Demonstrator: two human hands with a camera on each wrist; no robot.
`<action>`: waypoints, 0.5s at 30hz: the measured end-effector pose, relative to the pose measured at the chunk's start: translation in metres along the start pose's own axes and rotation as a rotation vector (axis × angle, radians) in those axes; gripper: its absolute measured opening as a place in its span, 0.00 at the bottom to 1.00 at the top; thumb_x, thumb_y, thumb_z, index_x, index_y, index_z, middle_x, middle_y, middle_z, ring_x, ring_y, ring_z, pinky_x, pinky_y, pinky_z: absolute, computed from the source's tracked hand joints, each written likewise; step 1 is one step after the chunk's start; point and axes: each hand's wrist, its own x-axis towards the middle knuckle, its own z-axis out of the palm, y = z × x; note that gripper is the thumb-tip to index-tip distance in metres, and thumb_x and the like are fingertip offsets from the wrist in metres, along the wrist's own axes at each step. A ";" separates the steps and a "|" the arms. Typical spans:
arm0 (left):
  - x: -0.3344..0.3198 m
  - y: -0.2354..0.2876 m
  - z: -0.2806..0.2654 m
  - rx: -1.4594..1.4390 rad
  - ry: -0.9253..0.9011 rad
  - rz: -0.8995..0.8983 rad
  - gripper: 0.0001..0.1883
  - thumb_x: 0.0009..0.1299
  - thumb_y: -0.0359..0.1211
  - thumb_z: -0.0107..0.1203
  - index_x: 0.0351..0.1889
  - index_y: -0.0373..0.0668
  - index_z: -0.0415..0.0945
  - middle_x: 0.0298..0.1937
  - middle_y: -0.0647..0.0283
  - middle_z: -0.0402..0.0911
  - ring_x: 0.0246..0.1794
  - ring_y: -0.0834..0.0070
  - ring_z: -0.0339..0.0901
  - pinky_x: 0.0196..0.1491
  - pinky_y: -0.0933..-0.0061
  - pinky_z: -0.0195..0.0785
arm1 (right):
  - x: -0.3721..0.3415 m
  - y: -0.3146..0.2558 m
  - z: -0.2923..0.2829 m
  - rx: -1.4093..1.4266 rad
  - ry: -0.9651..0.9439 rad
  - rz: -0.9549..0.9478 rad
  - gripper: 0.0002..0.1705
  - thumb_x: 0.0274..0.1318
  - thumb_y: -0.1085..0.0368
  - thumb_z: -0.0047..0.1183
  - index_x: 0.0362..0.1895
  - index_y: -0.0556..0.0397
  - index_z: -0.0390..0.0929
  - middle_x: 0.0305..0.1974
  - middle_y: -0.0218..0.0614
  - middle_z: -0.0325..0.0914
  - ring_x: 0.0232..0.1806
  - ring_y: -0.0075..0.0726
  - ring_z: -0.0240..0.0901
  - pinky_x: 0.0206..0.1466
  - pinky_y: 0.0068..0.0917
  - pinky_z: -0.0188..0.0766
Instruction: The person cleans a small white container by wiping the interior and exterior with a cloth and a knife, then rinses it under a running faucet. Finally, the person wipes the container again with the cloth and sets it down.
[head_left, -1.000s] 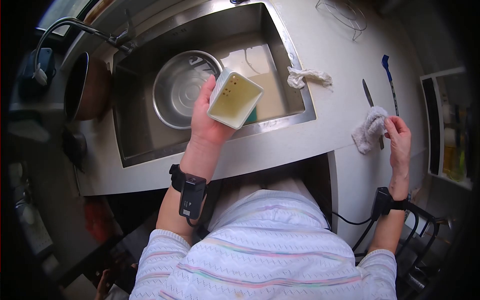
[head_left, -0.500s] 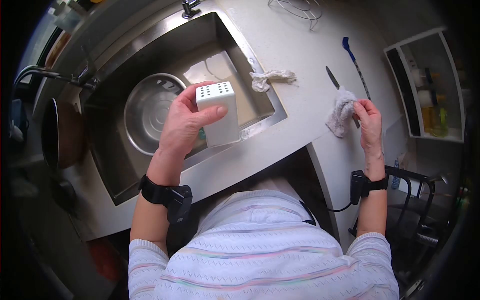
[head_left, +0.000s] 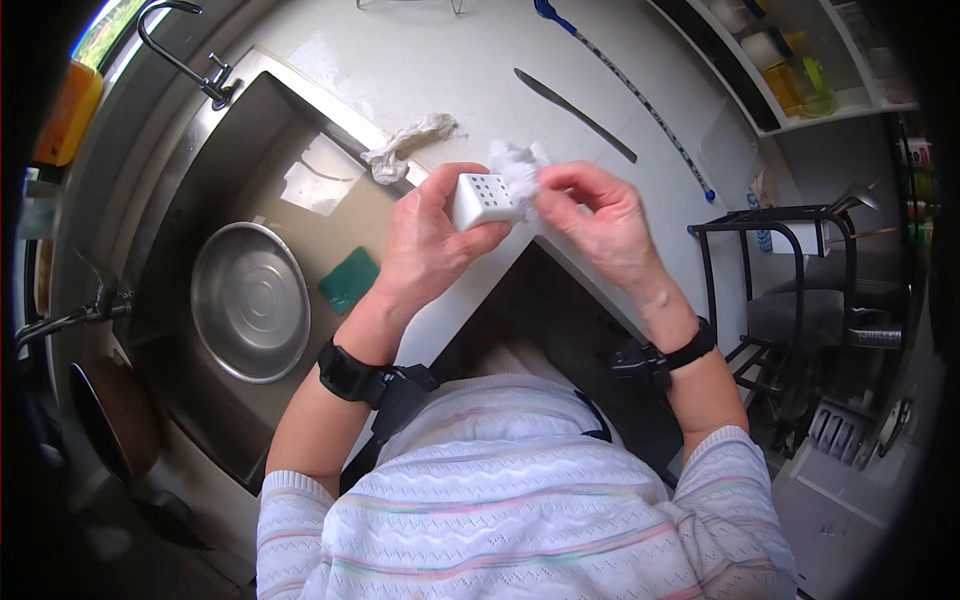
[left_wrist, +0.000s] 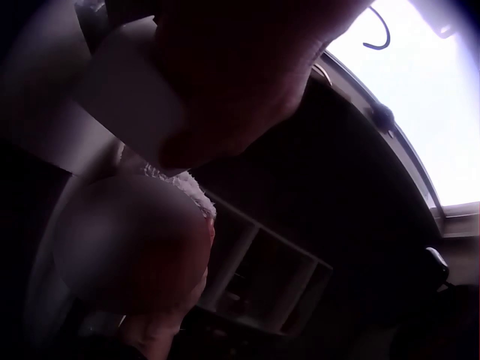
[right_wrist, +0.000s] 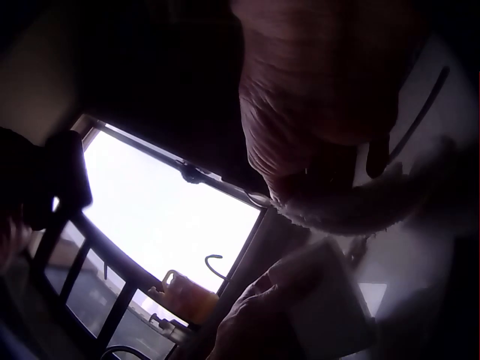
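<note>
- White perforated container, its holed face toward the head camera, is held above the counter edge beside the sink.
- Left hand grasps it between thumb and fingers.
- Right hand pinches a fluffy white cloth at the container's side.
- Green sponge and steel basin lie in the sink.
- Knife rests on the counter.

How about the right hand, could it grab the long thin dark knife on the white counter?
Probably yes, once emptied: the right hand pinches a fluffy white cloth, but the knife lies uncovered nearby, and nothing seems to block the way.
</note>
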 end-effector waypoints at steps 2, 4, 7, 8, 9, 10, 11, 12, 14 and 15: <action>0.000 0.007 0.007 0.328 0.018 0.071 0.25 0.50 0.29 0.66 0.46 0.38 0.71 0.32 0.64 0.78 0.34 0.81 0.74 0.39 0.78 0.69 | 0.001 0.010 0.010 -0.086 -0.069 -0.167 0.05 0.53 0.67 0.55 0.32 0.55 0.77 0.28 0.26 0.74 0.28 0.19 0.67 0.34 0.16 0.65; -0.001 0.003 0.010 0.326 0.031 0.138 0.25 0.50 0.30 0.66 0.45 0.35 0.71 0.30 0.63 0.78 0.31 0.81 0.75 0.36 0.78 0.69 | 0.012 0.023 0.016 -0.015 0.001 -0.056 0.06 0.53 0.66 0.55 0.32 0.56 0.77 0.28 0.30 0.75 0.28 0.22 0.68 0.33 0.18 0.66; -0.005 0.005 0.012 0.328 0.066 0.045 0.23 0.50 0.32 0.66 0.43 0.35 0.72 0.28 0.63 0.78 0.29 0.80 0.74 0.34 0.77 0.69 | 0.023 0.029 0.019 -0.086 -0.049 -0.059 0.05 0.51 0.68 0.55 0.31 0.57 0.76 0.27 0.34 0.75 0.26 0.25 0.69 0.31 0.22 0.67; -0.006 0.003 0.013 0.332 0.082 0.040 0.23 0.50 0.32 0.66 0.43 0.35 0.72 0.28 0.63 0.78 0.29 0.80 0.74 0.34 0.77 0.69 | 0.026 0.030 0.020 -0.115 -0.075 -0.036 0.05 0.51 0.68 0.55 0.30 0.57 0.75 0.26 0.35 0.74 0.25 0.26 0.69 0.30 0.22 0.67; -0.006 0.002 0.012 0.313 0.098 0.039 0.25 0.48 0.33 0.66 0.43 0.34 0.72 0.28 0.57 0.77 0.29 0.70 0.75 0.34 0.72 0.68 | 0.027 0.027 0.021 -0.108 -0.091 -0.044 0.05 0.51 0.68 0.55 0.30 0.57 0.75 0.26 0.35 0.74 0.25 0.26 0.69 0.30 0.22 0.67; -0.005 0.001 0.011 0.295 0.116 0.037 0.26 0.46 0.34 0.66 0.43 0.33 0.72 0.28 0.52 0.76 0.28 0.61 0.76 0.34 0.68 0.68 | 0.025 0.021 0.022 -0.144 -0.107 -0.047 0.05 0.51 0.68 0.55 0.30 0.57 0.75 0.26 0.37 0.74 0.25 0.29 0.70 0.30 0.24 0.68; -0.005 0.002 0.008 0.299 0.137 0.030 0.26 0.46 0.34 0.66 0.43 0.33 0.72 0.28 0.52 0.76 0.28 0.61 0.76 0.34 0.68 0.68 | 0.023 0.015 0.024 -0.180 -0.124 -0.048 0.05 0.51 0.68 0.54 0.30 0.58 0.75 0.25 0.38 0.74 0.24 0.31 0.70 0.30 0.25 0.68; -0.005 0.002 0.005 0.366 0.174 0.035 0.25 0.46 0.34 0.65 0.42 0.33 0.72 0.28 0.51 0.76 0.29 0.60 0.76 0.35 0.67 0.68 | 0.021 0.010 0.028 -0.172 -0.146 -0.055 0.05 0.51 0.68 0.54 0.30 0.58 0.75 0.25 0.38 0.74 0.24 0.31 0.70 0.30 0.25 0.68; -0.005 0.002 0.003 0.432 0.220 0.036 0.25 0.46 0.34 0.63 0.42 0.33 0.72 0.29 0.51 0.77 0.30 0.58 0.76 0.35 0.67 0.68 | 0.016 0.001 0.034 -0.156 -0.143 -0.200 0.06 0.51 0.68 0.53 0.29 0.58 0.74 0.26 0.40 0.74 0.24 0.34 0.71 0.29 0.27 0.68; -0.005 -0.001 0.003 0.483 0.243 0.045 0.25 0.46 0.33 0.63 0.43 0.34 0.72 0.28 0.54 0.77 0.29 0.67 0.75 0.35 0.71 0.68 | 0.023 0.006 0.035 -0.202 -0.154 -0.256 0.05 0.53 0.68 0.54 0.31 0.57 0.75 0.22 0.29 0.71 0.25 0.17 0.63 0.28 0.18 0.64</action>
